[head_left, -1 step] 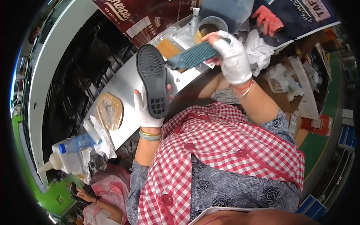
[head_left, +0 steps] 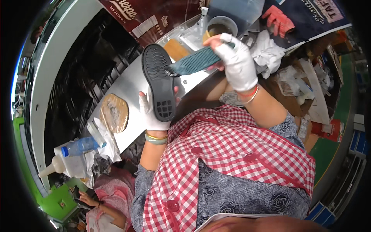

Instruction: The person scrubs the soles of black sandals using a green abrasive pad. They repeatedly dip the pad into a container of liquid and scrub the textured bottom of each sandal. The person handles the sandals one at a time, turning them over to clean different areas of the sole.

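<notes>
Now, from my end, I see the right hand gripping the ribbed green brush, its tip shifted left to meet the edge of the black sole; the left hand still grasps that sole above the bench.

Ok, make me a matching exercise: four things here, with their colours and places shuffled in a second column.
1. Shoe sole
2. Ridged tool
3. Loose glove
4. Capped bottle

A. pinkish red, upper right of the picture
B. black, held in the left hand
C. blue, lower left of the picture
D. teal, held in the right hand

Pairs: 1-B; 2-D; 3-A; 4-C
</notes>
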Action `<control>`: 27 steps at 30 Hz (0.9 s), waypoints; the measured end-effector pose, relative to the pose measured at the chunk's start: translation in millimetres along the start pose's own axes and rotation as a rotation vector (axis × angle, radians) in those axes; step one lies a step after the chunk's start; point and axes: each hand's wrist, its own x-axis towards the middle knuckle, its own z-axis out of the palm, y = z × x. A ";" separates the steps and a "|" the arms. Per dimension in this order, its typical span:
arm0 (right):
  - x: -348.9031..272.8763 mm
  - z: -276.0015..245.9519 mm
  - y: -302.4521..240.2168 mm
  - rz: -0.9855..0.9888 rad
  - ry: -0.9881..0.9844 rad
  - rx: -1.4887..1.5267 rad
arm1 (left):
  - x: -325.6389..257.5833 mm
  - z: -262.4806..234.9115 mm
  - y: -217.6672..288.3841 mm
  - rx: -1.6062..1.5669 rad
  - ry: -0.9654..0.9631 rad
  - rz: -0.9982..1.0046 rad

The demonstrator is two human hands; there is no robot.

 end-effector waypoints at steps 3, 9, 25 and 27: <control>-8.6 29.3 8.8 -0.062 -0.079 -0.039 | -3.4 0.9 1.0 -0.003 -0.007 0.018; -10.1 46.3 23.4 -0.058 -0.115 -0.019 | -8.2 4.8 1.8 0.081 -0.025 -0.011; -31.2 57.6 23.5 -0.124 -0.172 -0.253 | 2.5 13.9 2.2 -0.127 0.160 0.074; -34.3 59.4 22.8 -0.141 -0.189 -0.260 | 2.0 11.4 4.9 -0.149 0.073 0.056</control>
